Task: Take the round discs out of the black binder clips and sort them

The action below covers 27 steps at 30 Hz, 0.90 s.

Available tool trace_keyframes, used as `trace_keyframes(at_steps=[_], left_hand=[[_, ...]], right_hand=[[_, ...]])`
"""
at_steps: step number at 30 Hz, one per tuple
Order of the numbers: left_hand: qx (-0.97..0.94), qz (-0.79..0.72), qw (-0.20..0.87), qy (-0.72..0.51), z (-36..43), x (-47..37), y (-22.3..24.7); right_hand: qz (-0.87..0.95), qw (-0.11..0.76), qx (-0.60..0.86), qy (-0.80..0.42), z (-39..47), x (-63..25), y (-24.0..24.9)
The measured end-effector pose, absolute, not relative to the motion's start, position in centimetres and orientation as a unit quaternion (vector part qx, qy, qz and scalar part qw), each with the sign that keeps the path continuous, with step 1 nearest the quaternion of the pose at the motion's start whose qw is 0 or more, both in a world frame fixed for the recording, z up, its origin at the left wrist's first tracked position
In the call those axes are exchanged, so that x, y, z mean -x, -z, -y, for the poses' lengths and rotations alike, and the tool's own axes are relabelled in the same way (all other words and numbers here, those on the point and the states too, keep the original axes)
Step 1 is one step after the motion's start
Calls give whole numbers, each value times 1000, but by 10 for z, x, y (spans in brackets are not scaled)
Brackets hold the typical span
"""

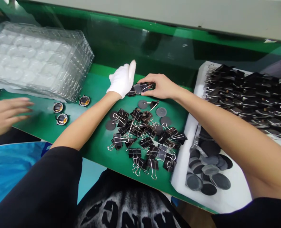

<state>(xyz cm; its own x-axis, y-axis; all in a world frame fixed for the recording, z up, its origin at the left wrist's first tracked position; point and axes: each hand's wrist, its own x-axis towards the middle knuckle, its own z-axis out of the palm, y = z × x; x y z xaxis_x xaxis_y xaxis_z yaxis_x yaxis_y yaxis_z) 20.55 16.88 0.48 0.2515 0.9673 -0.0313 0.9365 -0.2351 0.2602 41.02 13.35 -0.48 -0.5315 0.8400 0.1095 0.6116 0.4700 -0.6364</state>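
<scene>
At the green workbench [96, 91], the person's white-gloved left hand [122, 80] and bare right hand [160, 86] met over a small assembly [140, 88] of a grey disc clamped by black binder clips. The right fingers [147, 93] pinched a clip; the gloved fingers cupped the other end. Just below the fingertips lay a pile of binder clips [145, 139] and loose grey discs [161, 111]. A co-worker's hand [6, 114] hovered far left.

White glove on the left hand [122, 80], right hand [160, 86] bare, short black sleeves, printed black shirt
</scene>
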Motion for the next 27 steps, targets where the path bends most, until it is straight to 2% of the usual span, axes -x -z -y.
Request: trace_keyframes(at_steps=[14, 27], left_hand=[[-776, -606, 136, -113, -172, -205, -2], [-788, -599, 109, -92, -170, -206, -5]], right_hand=[[826, 209, 441, -282, -125, -402, 0], [828, 214, 441, -274, -125, -398, 1]])
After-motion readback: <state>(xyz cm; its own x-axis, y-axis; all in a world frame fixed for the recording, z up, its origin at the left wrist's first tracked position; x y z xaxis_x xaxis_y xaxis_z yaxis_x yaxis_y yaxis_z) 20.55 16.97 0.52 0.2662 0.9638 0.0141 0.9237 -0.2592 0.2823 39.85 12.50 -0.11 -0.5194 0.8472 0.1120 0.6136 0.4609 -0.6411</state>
